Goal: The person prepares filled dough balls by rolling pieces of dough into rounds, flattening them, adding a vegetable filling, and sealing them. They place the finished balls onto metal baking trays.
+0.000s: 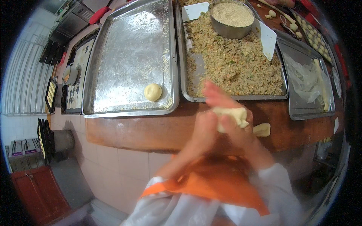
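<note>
Pale dough [235, 116] is held between my left hand [203, 130] and my right hand [237, 133], above the wooden table's front edge. My hands are pressed around it; some reddish fingers reach up behind it, blurred. A flat dough piece [262, 130] lies on the table just right of my right hand. Beyond my hands is a metal tray [183, 75] of crumbly, speckled filling [237, 67], carrying two white scrapers [267, 45] and a bowl of pale crumbs [232, 15]. One round dough ball [152, 91] sits on the large tray [126, 56] at left.
The wooden table [113, 128] also holds a tray with clear plastic [301, 79] at right and a stained tray with a pot [71, 75] at far left. Small dough balls [315, 41] fill a back-right tray, near another person's hand [283, 3]. Black trays [43, 139] stand left beside the table.
</note>
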Demonstrator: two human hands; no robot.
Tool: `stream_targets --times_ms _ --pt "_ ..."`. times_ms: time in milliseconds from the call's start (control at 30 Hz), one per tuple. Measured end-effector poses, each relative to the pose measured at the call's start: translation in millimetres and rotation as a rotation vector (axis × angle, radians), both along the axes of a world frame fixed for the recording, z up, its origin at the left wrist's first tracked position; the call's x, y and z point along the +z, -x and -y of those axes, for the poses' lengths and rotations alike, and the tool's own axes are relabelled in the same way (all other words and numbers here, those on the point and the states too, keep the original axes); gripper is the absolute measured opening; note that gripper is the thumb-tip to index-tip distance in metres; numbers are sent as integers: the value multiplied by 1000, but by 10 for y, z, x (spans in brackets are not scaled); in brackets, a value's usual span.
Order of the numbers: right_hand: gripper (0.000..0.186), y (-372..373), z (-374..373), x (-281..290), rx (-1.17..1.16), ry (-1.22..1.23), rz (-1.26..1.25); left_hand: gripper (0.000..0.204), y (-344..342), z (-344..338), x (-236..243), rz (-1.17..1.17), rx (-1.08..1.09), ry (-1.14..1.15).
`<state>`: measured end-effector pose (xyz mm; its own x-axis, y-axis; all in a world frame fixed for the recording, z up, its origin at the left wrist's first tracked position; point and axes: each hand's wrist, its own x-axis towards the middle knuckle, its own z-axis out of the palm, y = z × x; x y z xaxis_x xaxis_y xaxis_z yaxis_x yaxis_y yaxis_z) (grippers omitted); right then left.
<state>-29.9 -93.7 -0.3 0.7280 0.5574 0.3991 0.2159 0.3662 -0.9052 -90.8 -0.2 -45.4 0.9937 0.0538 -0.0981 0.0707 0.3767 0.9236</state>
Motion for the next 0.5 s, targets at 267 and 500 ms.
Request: stream_targets --times_ms 267,500 --pt "50 44 -35 -70 -93 -92 -262 56 -84 56 294 114 156 -465" --pt "36 -11 12 23 -33 24 -118 52 -47 24 75 160 91 -340"
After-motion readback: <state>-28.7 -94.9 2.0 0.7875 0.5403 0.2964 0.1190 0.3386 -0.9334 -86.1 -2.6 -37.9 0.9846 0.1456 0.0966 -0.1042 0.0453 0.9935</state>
